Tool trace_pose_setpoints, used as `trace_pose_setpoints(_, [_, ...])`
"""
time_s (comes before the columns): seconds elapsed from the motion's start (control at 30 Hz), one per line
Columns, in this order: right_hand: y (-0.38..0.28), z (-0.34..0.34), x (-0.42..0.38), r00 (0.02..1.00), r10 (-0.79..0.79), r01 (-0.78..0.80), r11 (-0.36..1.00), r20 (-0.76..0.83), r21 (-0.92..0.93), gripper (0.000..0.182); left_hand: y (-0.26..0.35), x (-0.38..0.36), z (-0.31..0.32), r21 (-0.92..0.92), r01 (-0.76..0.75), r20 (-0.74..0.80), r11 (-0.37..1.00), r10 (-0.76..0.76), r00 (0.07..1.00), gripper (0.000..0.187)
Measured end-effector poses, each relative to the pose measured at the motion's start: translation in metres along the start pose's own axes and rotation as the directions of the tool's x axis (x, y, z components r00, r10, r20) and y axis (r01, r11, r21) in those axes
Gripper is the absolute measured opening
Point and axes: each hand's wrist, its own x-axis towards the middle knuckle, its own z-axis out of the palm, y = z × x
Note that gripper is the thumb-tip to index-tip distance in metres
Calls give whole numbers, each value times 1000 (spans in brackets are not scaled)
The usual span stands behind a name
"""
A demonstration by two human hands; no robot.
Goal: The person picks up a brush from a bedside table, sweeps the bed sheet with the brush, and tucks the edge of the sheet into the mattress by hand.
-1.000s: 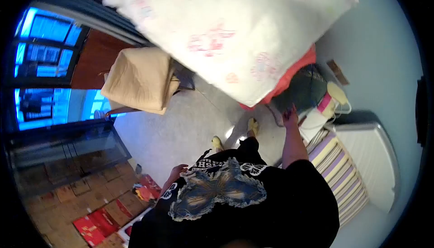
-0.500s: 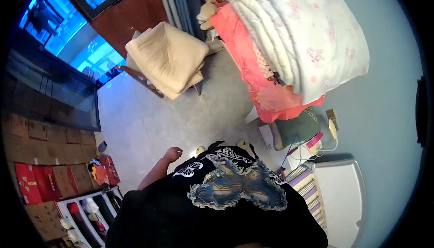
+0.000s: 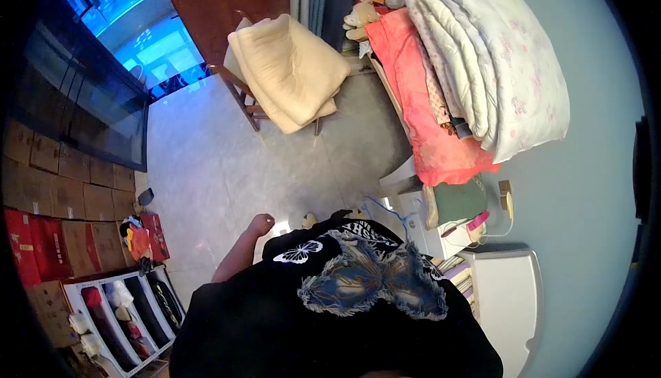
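The left hand hangs at the person's side, fingers curled loosely inward and holding nothing, with bare grey floor beneath it. The right hand is out of sight, hidden behind the black shirt with its frayed denim butterfly patch, so I cannot tell how it is set.

Just ahead of the feet, to the right, stands a small white stand with a blue cord looping over it. A folded green cloth lies on top, with a pale appliance and its cord against the wall beside it.

Above that a shelf carries a tall stack of bedding: a coral-red blanket hangs down at the front, and a white floral quilt is folded thickly on top, bulging toward the wall.

Across the floor, well apart from the hand, a wooden chair bears a folded cream comforter. To the left, cardboard boxes are stacked along the wall, some red, and a white rack low down holds shoes.
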Motion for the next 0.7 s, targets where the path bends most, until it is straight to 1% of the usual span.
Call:
trace_pose_setpoints(0.03, [0, 4, 8, 996, -74, 76, 996, 47, -42, 20, 8, 1, -5, -1, -27, -43, 1000, 27, 999, 31])
trace_pose_setpoints(0.07, [0, 7, 17, 982, -163, 171, 982, 92, -78, 20, 19, 0, -11, -8, -24, -50, 1000, 24, 998, 31])
trace_pose_setpoints(0.1, [-3, 11, 25, 974, -186, 198, 976, 126, -89, 19, 32, -3, -18, -144, -18, -72, 989, 7, 997, 31])
trace_pose_setpoints(0.13, [-12, 15, 32, 969, -191, 208, 973, 157, -98, 19, 42, -6, -22, -277, -12, -90, 961, -13, 996, 31])
trace_pose_setpoints(0.17, [-18, 18, 39, 966, -180, 201, 974, 186, -103, 19, 52, -9, -25, -280, -6, -93, 960, -21, 995, 31])
trace_pose_setpoints(0.23, [-84, 30, 56, 969, -46, 75, 991, 243, -112, 18, 62, -12, -34, -370, -71, -194, 926, -2, 981, 34])
trace_pose_setpoints(0.27, [-126, 37, 62, 953, 87, -51, 991, 291, -128, 18, 66, -14, -38, -360, -90, -244, 929, 0, 970, 40])
trace_pose_setpoints(0.3, [-160, 46, 64, 953, 81, -46, 991, 290, -126, 18, 72, -17, -46, -357, -94, -248, 929, 3, 969, 40])
trace_pose_setpoints(0.33, [-191, 56, 64, 937, -15, 82, 981, 349, -178, 18, 83, -24, -56, -309, -160, -393, 937, 27, 919, 42])
trace_pose_setpoints(0.37, [-209, 65, 69, 906, -105, 210, 952, 411, -220, 19, 92, -32, -69, -252, -217, -527, 943, 55, 848, 44])
trace_pose_setpoints(0.4, [-216, 73, 77, 906, -106, 210, 953, 409, -219, 19, 100, -39, -84, -198, -234, -547, 952, 91, 832, 46])
trace_pose_setpoints(0.43, [-220, 79, 83, 892, -107, 229, 945, 439, -234, 19, 102, -40, -95, -198, -234, -546, 952, 91, 833, 46])
trace_pose_setpoints(0.5, [-226, 85, 95, 877, -103, 244, 937, 469, -249, 19, 108, -44, -113, 38, -315, -710, 948, 247, 659, 46])
trace_pose_setpoints(0.57, [-228, 90, 110, 830, -85, 311, 891, 552, -331, 19, 115, -49, -130, 18, -340, -695, 940, 256, 672, 47])
trace_pose_setpoints(0.6, [-253, 93, 105, 830, -83, 328, 873, 552, -362, 19, 115, -50, -137, 17, -334, -620, 942, 272, 736, 48])
trace_pose_setpoints(0.63, [-259, 94, 109, 831, -81, 324, 875, 550, -360, 19, 114, -49, -142, 17, -328, -538, 945, 285, 793, 48])
trace_pose_setpoints(0.67, [-263, 94, 114, 825, -72, 298, 897, 560, -325, 19, 110, -45, -148, -133, -303, -401, 944, 228, 887, 48])
trace_pose_setpoints(0.7, [-265, 93, 117, 820, -62, 271, 918, 569, -289, 19, 104, -40, -155, -276, -249, -242, 928, 183, 953, 47])
